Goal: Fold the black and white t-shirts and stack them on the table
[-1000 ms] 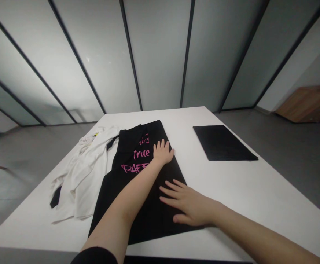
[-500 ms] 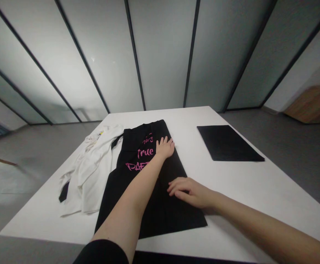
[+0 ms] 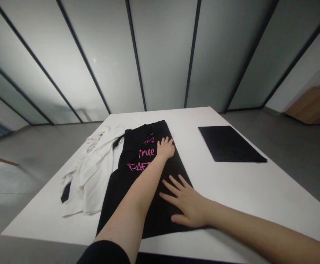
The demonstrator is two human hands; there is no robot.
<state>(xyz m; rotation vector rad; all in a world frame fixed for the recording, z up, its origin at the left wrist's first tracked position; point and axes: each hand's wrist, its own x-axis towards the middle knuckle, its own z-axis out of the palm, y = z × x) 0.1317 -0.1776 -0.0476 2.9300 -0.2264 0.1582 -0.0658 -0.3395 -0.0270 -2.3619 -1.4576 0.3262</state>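
Note:
A black T-shirt (image 3: 132, 194) with pink lettering lies on the white table, its right side folded inward. My left hand (image 3: 165, 148) rests with fingers spread on the folded part, beside the word "true". Nearer to me, my right hand (image 3: 186, 201) lies flat with its fingers spread on the lower right of the shirt. Neither hand grips the cloth. My left forearm hides part of the lettering.
A rumpled white garment (image 3: 96, 176) lies left of the black shirt, touching its sleeve. On the right of the white table (image 3: 236, 194) sits a flat, folded black cloth (image 3: 231, 143). Frosted glass panels (image 3: 165, 55) stand behind the table.
My right hand has gone from loosely curled fingers to a flat, spread palm on the shirt. My left hand has stayed in place.

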